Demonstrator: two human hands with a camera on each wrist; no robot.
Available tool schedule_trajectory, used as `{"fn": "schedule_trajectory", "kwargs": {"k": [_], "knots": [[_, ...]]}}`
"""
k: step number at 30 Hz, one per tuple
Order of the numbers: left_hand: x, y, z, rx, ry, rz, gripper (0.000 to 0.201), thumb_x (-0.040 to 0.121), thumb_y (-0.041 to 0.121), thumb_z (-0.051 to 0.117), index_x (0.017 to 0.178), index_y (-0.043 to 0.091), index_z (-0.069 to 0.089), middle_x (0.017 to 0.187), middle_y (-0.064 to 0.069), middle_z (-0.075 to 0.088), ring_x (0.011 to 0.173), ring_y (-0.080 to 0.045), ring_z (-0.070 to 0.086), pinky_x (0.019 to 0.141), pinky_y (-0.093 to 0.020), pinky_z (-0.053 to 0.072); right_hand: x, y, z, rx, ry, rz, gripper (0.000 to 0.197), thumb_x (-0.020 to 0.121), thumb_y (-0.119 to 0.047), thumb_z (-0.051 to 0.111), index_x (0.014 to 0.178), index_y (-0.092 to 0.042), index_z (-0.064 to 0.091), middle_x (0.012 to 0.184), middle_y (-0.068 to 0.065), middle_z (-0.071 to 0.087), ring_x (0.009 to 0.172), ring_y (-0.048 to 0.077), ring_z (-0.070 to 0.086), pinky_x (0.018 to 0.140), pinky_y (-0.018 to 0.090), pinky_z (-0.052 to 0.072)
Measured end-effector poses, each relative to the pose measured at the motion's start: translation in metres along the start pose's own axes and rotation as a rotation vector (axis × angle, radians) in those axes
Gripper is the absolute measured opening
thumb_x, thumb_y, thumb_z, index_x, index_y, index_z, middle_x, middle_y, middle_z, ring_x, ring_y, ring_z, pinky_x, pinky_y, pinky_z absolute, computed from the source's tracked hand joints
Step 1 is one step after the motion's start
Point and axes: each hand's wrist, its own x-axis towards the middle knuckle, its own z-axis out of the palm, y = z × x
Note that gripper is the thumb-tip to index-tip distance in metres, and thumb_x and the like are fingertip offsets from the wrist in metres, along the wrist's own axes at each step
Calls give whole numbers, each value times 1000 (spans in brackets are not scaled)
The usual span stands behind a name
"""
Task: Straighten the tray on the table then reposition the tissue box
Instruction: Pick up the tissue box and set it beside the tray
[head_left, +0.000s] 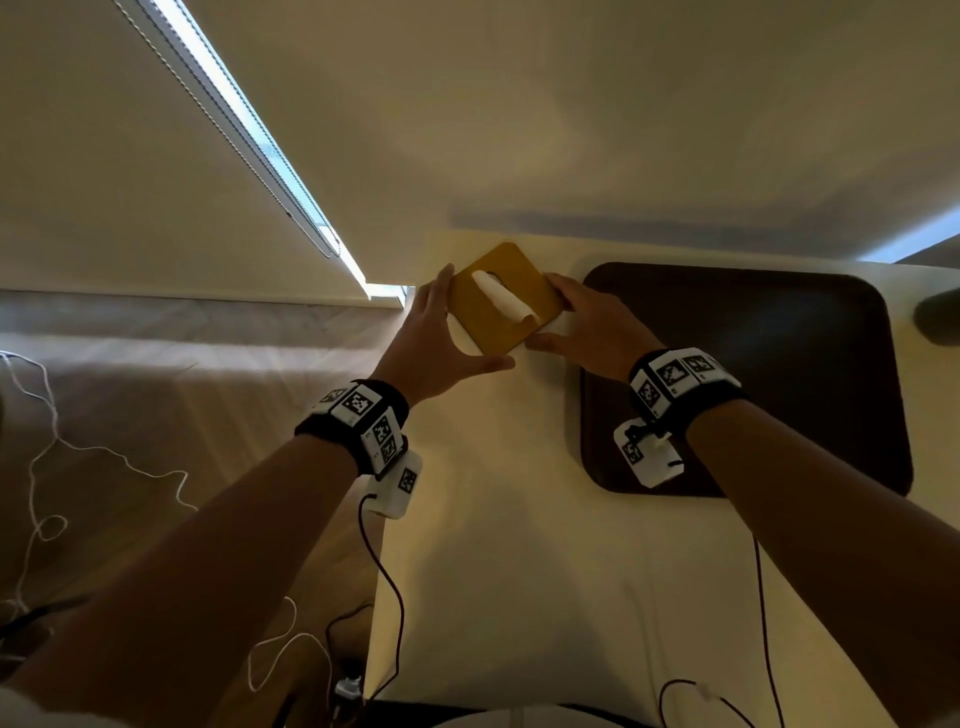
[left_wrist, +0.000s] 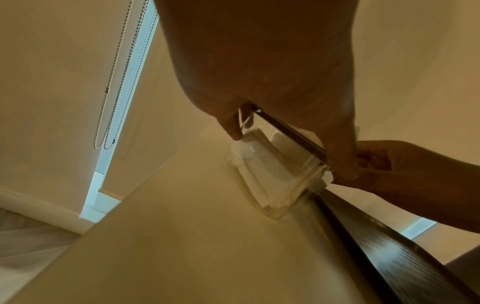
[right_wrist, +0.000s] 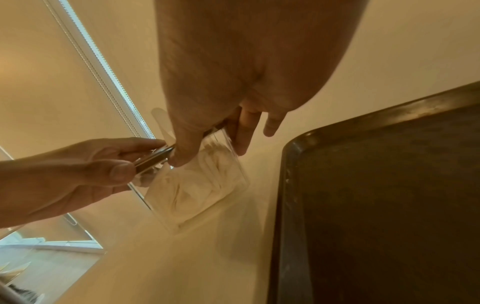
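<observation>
The tissue box (head_left: 524, 283) has a clear body (left_wrist: 272, 176) and a mustard lid, with a white tissue (head_left: 498, 299) poking out of the slot. It stands at the table's far left corner, turned diagonally to the edges. My left hand (head_left: 478, 317) grips its left side, thumb at the near corner. My right hand (head_left: 543, 312) grips its right side, with my fingers (right_wrist: 244, 135) curled over the lid edge. The dark brown tray (head_left: 810, 332) lies flat just right of the box, square to the table, and my right wrist hovers over its near left corner.
The cream table (head_left: 493, 545) ends close to the left of the box, with wooden floor (head_left: 156, 415) and loose white cables (head_left: 47, 457) beyond. A wall and a roller blind with a bead chain (left_wrist: 114, 86) stand behind. A dark object (head_left: 937, 317) shows at the right edge.
</observation>
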Motion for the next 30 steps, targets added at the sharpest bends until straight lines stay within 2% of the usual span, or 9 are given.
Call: {"fn": "schedule_trajectory", "kwargs": {"k": [7, 10, 12, 14, 16, 19, 22, 27, 30], "knots": [[0, 0, 2, 16, -2, 11, 141, 54, 62, 90, 159, 16, 8, 157, -13, 30, 137, -28, 44, 107, -45, 46, -5, -2, 2, 48, -15, 31, 94, 77, -51, 75, 151, -26, 24, 147, 1, 45, 133, 19, 42, 104, 35, 36], [0, -2, -4, -7, -34, 15, 145, 52, 69, 87, 159, 20, 2, 160, -13, 28, 142, -26, 37, 108, -39, 37, -13, -6, 7, 120, 36, 61, 114, 68, -55, 82, 153, -27, 12, 156, -1, 33, 140, 16, 32, 108, 35, 30], [3, -7, -11, -81, -19, 29, 129, 66, 72, 77, 160, 21, 4, 162, -13, 30, 145, -25, 36, 112, -39, 36, -22, -9, 18, 229, 129, 108, 130, 58, -57, 87, 154, -27, 5, 160, -1, 23, 143, 14, 25, 112, 36, 27], [10, -10, -18, -157, -12, 5, 90, 93, 61, 55, 160, 20, 13, 163, -11, 32, 146, -22, 36, 115, -39, 35, -35, -16, 34, 368, 225, 178, 134, 57, -53, 89, 155, -25, 2, 161, 1, 20, 144, 14, 23, 114, 36, 26], [22, -13, -24, -176, -25, -36, 63, 105, 52, 36, 158, 19, 25, 163, -8, 36, 146, -18, 36, 120, -42, 32, -46, -24, 54, 477, 295, 245, 132, 59, -50, 89, 154, -27, 1, 160, 0, 23, 141, 12, 27, 113, 36, 29], [36, -23, -29, -211, -108, -93, 68, 99, 64, 30, 151, 22, 42, 157, -5, 46, 144, -18, 42, 121, -51, 33, -50, -36, 83, 541, 321, 333, 132, 57, -57, 88, 154, -28, 3, 159, 3, 26, 140, 18, 31, 112, 44, 33], [42, -32, -28, -199, -179, -116, 66, 96, 68, 30, 144, 28, 51, 145, -6, 59, 135, -20, 53, 117, -53, 39, -46, -44, 102, 542, 300, 356, 130, 54, -66, 84, 153, -29, 8, 156, 4, 34, 139, 24, 35, 109, 50, 38], [36, -19, -28, -323, -178, -97, 45, 109, 37, 32, 141, 16, 55, 129, -10, 66, 124, -19, 61, 113, -46, 45, -40, -45, 105, 531, 330, 313, 114, 65, -56, 83, 152, -30, 12, 150, 4, 43, 135, 23, 42, 105, 43, 41], [32, -22, -24, -341, -172, -93, 44, 109, 36, 33, 140, 17, 57, 128, -12, 68, 123, -22, 62, 112, -47, 46, -36, -39, 98, 535, 317, 279, 107, 67, -53, 83, 149, -31, 19, 148, 1, 45, 134, 21, 43, 105, 43, 41]]}}
